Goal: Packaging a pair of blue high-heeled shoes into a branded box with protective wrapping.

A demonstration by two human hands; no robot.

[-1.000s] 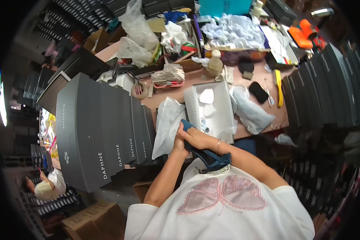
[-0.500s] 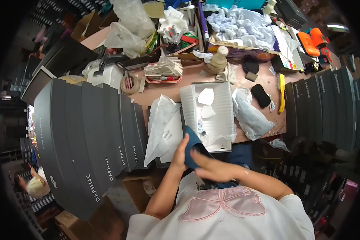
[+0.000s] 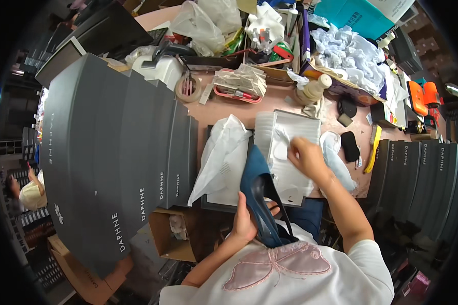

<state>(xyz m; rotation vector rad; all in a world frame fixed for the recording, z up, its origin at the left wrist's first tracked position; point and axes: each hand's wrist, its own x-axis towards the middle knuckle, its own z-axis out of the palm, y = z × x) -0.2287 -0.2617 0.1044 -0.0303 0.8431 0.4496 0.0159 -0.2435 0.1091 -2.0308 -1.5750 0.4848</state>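
My left hand (image 3: pixel 245 223) is wrapped round the side of a teal pointed shoe (image 3: pixel 254 175) with a dark lining and a strap. Its toe points away from me and its heel end rests close to my shirt. Over the open shoe box (image 3: pixel 313 123), my right hand (image 3: pixel 310 156) has its fingers bent together beside the white inserts (image 3: pixel 280 146). Whether something small is between those fingertips is hidden. Pale foam sheet (image 3: pixel 264 127) lines the box. White tissue paper (image 3: pixel 219 152) lies loosely over the box part on its left.
Dark shoe boxes (image 3: pixel 119 152) are stacked high on the left, and more boxes (image 3: pixel 417 173) stand on the right. Behind are a red basket of papers (image 3: pixel 239 84), a cream bottle (image 3: pixel 315 89) and a carton of crumpled tissue (image 3: pixel 351 56). A yellow-handled brush (image 3: pixel 373 150) lies at right.
My right hand has left the shoe and reached forward over the box. The shoe has turned in my left hand, so more of its length shows. The whole view has shifted.
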